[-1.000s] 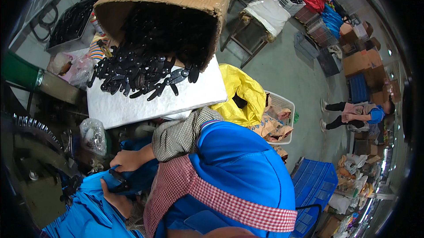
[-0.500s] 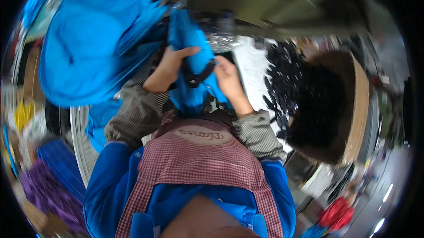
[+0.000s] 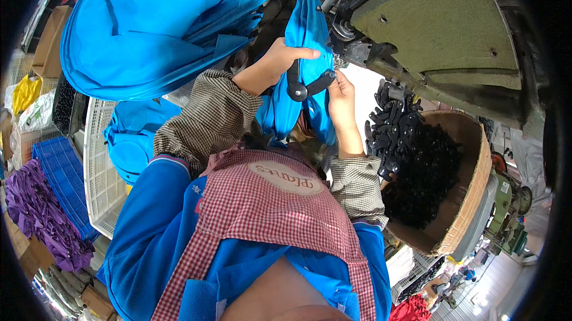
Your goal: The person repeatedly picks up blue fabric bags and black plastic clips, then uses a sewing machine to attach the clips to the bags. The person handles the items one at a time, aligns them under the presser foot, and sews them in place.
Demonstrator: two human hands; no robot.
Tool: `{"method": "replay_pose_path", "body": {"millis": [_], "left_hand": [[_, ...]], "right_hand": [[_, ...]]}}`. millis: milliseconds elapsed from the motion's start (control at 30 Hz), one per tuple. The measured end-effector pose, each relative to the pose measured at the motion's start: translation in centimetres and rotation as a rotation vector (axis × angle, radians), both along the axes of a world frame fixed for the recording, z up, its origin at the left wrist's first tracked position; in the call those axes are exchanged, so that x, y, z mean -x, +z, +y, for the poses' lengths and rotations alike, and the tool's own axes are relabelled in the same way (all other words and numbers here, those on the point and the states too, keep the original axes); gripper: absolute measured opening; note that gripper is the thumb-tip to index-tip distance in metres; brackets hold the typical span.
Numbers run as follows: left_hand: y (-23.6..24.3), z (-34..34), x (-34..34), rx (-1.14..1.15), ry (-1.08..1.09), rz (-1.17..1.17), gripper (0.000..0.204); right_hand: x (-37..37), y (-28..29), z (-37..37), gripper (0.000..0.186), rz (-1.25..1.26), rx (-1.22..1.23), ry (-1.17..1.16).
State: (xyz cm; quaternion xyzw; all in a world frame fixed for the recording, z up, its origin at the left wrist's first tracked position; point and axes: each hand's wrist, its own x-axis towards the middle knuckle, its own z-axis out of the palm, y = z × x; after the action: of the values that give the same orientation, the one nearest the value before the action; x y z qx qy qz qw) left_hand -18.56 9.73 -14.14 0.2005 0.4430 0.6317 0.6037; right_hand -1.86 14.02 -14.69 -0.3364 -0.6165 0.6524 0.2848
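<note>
In front of my chest I hold a folded blue fabric piece (image 3: 310,29) with a metal eyelet at its top end. My left hand (image 3: 271,66) is closed on its left side, the thumb lying across the cloth. A bent black plastic piece (image 3: 305,91) with a round metal rivet lies against the fabric. My right hand (image 3: 342,97) pinches at the fabric's right edge, beside the tip of the black piece; exactly what its fingertips grip is partly hidden. The lower fabric hangs down toward my apron (image 3: 268,202).
A green metal machine (image 3: 441,23) stands at the front right, close to the fabric. A large blue fabric stack (image 3: 137,35) fills the front left, above a white plastic basket (image 3: 98,166). Right of me, a cardboard box (image 3: 473,196) holds many black plastic pieces (image 3: 417,160).
Both hands and the blue fabric have shifted right and slightly forward in view, closer to the green machine. The view itself has turned. Both hands still hold the piece.
</note>
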Motion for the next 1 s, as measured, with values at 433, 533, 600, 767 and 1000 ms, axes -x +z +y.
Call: {"method": "replay_pose_path", "body": {"millis": [433,533,600,767,1000], "left_hand": [[-1.8,0.2,0.0,0.121,-0.094,-0.276,0.021],[-1.9,0.2,-0.4,0.097,-0.056,-0.285,0.022],[-1.7,0.1,-0.4,0.168,-0.067,-0.334,0.026],[-0.5,-1.4,0.0,0.068,-0.05,0.061,0.023],[-0.3,-2.1,-0.3,-0.016,-0.006,-0.01,0.028]], "right_hand": [[-0.3,2.9,-1.8,0.024,-0.269,-0.306,-0.138],[-0.7,3.8,-3.8,0.024,-0.593,-0.304,-0.391],[-0.2,3.9,-4.1,0.026,-0.483,0.019,-0.13],[1.3,2.9,-2.3,0.027,-0.098,-0.064,-0.255],[1.4,2.1,-3.0,0.021,-0.037,-0.056,-0.374]]}}
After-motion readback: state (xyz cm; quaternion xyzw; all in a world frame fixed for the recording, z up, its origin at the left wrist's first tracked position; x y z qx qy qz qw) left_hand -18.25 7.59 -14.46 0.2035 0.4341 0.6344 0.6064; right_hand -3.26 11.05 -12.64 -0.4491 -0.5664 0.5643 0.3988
